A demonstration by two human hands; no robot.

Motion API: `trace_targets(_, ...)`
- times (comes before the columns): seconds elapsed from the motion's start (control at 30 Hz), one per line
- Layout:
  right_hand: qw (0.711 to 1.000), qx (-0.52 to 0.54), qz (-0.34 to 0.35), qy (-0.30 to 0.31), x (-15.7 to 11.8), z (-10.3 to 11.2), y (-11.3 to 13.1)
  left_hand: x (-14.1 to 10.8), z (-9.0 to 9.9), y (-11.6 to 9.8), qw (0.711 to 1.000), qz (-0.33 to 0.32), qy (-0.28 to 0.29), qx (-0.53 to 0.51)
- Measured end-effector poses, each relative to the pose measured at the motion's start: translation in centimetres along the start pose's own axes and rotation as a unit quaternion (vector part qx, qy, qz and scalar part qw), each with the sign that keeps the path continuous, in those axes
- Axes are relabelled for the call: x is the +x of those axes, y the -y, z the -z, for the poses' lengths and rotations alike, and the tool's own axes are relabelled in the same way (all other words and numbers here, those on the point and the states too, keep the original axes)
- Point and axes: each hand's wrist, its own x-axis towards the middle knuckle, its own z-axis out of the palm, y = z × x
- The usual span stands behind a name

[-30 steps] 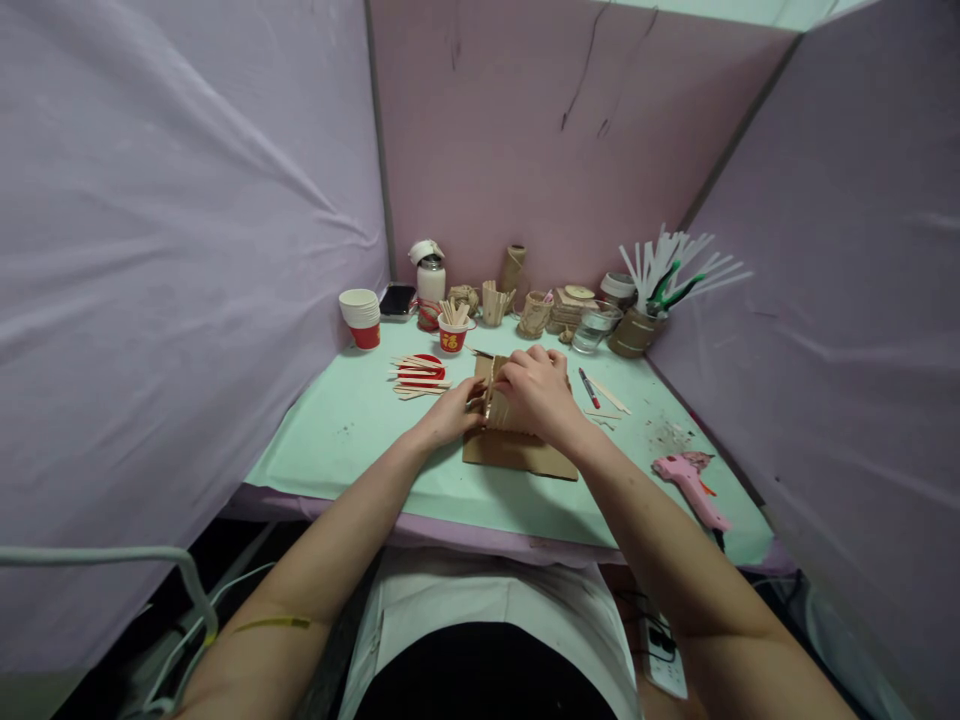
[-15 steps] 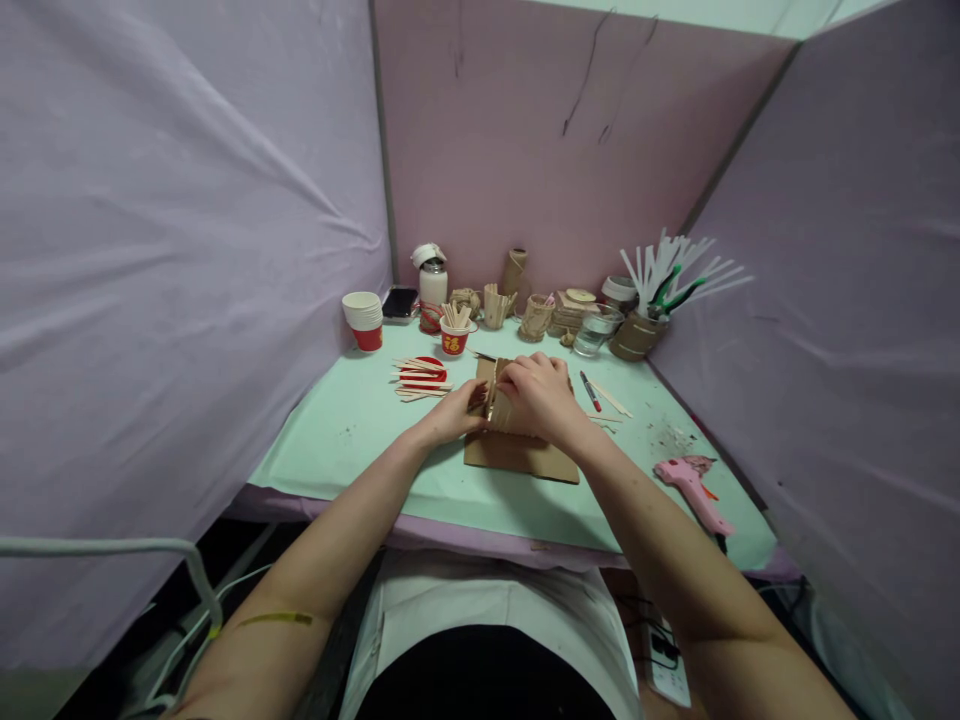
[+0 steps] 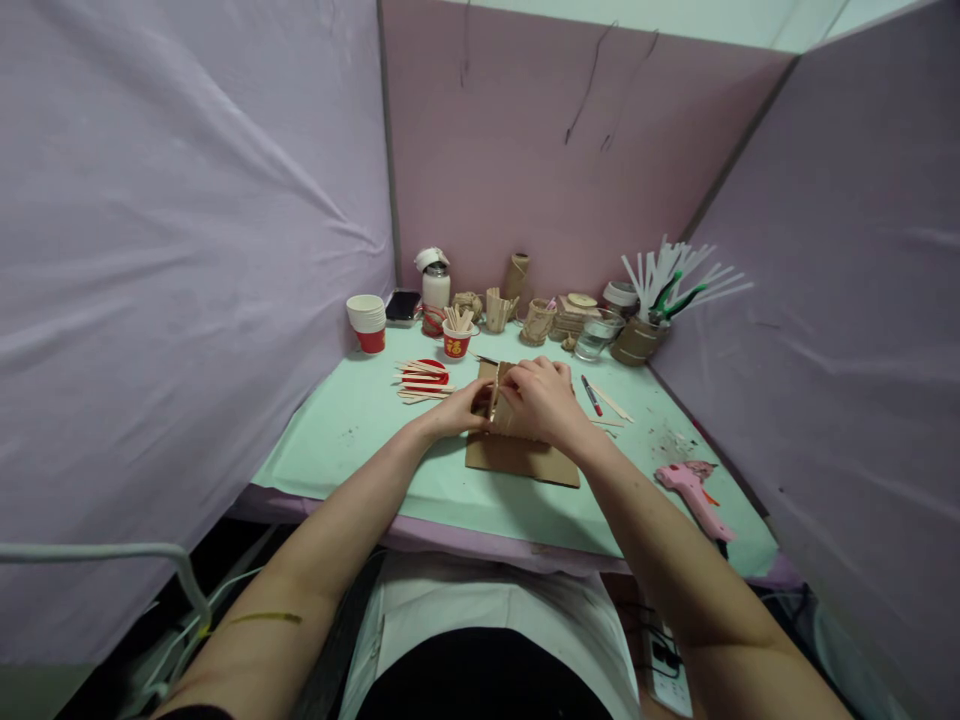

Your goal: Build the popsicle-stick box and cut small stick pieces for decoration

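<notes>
A small box-like piece of cardboard and sticks stands on a flat brown cardboard sheet on the pale green table. My left hand grips its left side, thumb low and fingers curled behind the edge. From above, my right hand pinches the upper left edge of the same piece, its fingers bent together. The right hand covers much of the piece's right part, and the fingertips are small and partly hidden.
Wooden sticks lie on a red disc at left. Behind stand a red cup of sticks, stacked cups and a water glass. A marker and a pink glue gun lie at right.
The whole view has shifted slightly, so the table items appear a little lower. Both hands remain on the piece, with only a slight shift of the left fingers.
</notes>
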Motion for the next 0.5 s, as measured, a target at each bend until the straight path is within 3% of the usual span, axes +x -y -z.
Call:
trace_targets(0.2, 0.998, 0.035, -0.030, -0.033, -1.1, 0.9, -0.6, -0.1, 0.0, 0.0, 1.000, 0.009, 0.001, 0.005)
trace_targets(0.33, 0.986, 0.115, -0.062, -0.103, -2.9, 1.3, -1.6, -0.3, 0.2, 0.2, 0.999, 0.014, 0.013, 0.033)
trace_targets(0.5, 0.957, 0.184, -0.102, -0.200, -5.8, 0.3, -3.4, -0.9, 0.4, -0.1, 0.989, 0.006, 0.013, 0.150)
